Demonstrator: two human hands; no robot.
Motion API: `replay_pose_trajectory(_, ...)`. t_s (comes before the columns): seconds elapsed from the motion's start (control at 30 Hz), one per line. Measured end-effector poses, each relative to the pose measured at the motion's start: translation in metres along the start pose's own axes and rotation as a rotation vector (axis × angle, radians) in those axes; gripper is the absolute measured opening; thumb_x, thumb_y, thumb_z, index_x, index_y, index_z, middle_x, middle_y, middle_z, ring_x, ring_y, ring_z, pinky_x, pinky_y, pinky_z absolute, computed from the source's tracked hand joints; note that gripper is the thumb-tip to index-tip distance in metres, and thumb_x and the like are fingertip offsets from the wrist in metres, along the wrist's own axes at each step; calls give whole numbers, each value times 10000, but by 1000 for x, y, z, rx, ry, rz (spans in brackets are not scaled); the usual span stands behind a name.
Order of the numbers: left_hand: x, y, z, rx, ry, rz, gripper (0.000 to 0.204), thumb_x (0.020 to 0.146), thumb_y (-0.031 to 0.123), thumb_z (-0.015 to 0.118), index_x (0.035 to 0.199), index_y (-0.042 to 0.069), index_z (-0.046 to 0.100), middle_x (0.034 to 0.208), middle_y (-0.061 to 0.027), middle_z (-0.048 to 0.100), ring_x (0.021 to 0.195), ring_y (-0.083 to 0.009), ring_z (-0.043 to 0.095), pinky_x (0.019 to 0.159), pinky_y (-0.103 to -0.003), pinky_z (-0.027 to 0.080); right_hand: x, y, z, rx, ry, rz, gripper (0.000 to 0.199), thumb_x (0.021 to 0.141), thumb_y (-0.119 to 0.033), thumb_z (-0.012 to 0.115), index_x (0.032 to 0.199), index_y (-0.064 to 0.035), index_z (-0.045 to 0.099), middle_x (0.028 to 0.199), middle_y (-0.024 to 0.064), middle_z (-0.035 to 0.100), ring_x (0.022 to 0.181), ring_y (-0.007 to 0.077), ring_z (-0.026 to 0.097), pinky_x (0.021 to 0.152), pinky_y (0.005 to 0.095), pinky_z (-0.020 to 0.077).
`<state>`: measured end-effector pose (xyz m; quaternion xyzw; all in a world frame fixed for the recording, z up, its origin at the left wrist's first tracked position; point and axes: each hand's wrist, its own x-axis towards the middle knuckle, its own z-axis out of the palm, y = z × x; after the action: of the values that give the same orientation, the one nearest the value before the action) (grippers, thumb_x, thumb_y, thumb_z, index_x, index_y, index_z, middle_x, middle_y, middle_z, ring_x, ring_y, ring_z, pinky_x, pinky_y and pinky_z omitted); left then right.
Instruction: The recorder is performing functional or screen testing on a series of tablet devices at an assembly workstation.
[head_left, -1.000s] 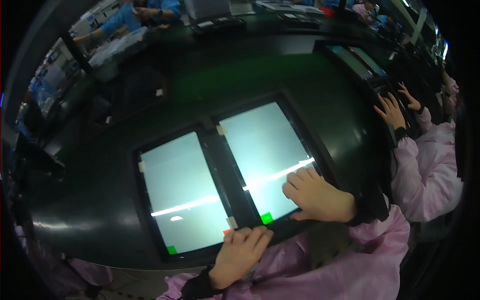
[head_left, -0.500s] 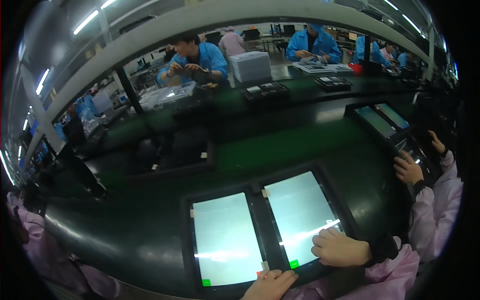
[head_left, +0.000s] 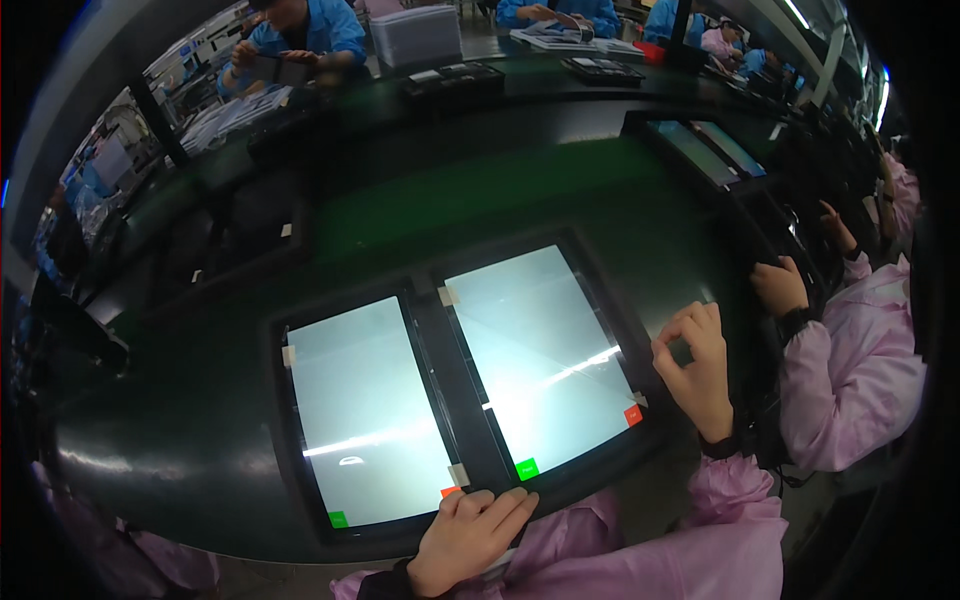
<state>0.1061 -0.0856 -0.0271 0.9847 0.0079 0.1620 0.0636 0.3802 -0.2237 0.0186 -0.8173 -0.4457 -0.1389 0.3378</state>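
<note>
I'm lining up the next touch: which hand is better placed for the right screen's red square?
Probably the right hand: it is beside the right screen, near the red square. The left hand is farther off, on the near edge of the black tray.

Electronics factory, smocked co-workers [head_left: 848, 365], green workbench [head_left: 400, 215], lit display panels [head_left: 530, 340]

"How are the left panel [head_left: 370, 410] and right panel [head_left: 540, 350] laid?"

"Flat, side by side, in a black tray [head_left: 460, 382] set along the near edge of the surface [head_left: 200, 430]."

"And what is displayed?"

"Both are lit white. A green square [head_left: 527, 469] is shown at each near left corner, a red square [head_left: 633, 415] at each near right, the left panel's partly hidden."
</note>
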Motion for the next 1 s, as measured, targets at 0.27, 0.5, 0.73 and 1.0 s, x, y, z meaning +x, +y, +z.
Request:
replay_pose_trajectory(0.27,3,-5,-28,-260,91,6,214,750,251,721,948,178,686,951,104,609,773,-110,487,792,-267,322,-4,-17,-3,120,-101,-4,124,678,9,636,757,-37,552,837,82,526,840,261,482,714,328,397)
replay_pose_trajectory(0.5,-57,-44,-63,-194,334,-461,230,642,-7,714,808,124,621,814,-6,615,807,-212,481,748,-348,353,-33,-47,-5,271,-604,-200,147,718,-79,696,828,-77,599,879,49,552,839,243,493,757,336,416)
replay_pose_trajectory(0.73,-88,-68,-97,-70,47,-626,213,645,113,790,795,101,639,854,-19,559,913,-249,475,791,-379,359,-37,-74,14,317,-557,-204,193,705,-114,748,845,-69,623,883,56,556,845,251,489,746,332,415)
replay_pose_trajectory(1.0,-59,-87,-102,-183,-316,-353,295,680,118,763,918,121,589,955,-17,515,988,-234,479,833,-382,373,-34,-104,44,325,-559,-260,229,680,-46,739,864,-70,603,923,52,533,884,253,474,718,342,421)
